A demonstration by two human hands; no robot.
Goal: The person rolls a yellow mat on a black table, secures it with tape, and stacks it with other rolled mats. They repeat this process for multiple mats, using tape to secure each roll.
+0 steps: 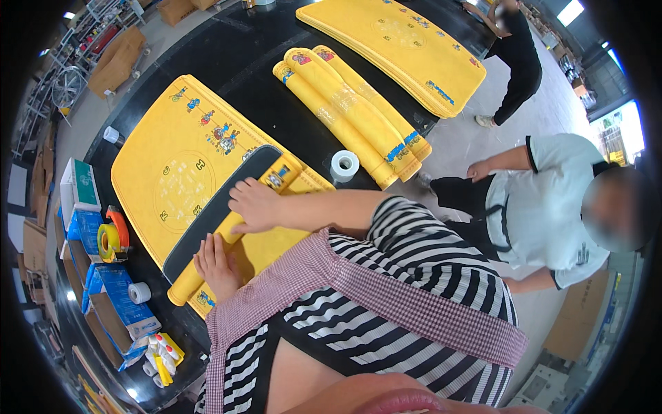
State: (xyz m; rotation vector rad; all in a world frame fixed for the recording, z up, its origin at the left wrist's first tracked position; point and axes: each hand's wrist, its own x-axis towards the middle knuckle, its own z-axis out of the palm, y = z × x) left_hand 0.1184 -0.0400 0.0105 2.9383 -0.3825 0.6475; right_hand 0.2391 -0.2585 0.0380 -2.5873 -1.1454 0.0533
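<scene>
Spread unclenched over the yellow roll (187,281), left hand (218,266) and right hand (255,205) could skew it by pushing unevenly along its length

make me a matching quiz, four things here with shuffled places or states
1. half-rolled yellow mat, dark underside
2. orange and yellow tape dispenser
3. tubular yellow mat rolls
4. flat yellow mat stack

A. beside open blue cardboard box
B. at black table's far right
C. banded with clear wrap
D. under left hand and right hand

1D, 2A, 3C, 4B
</scene>
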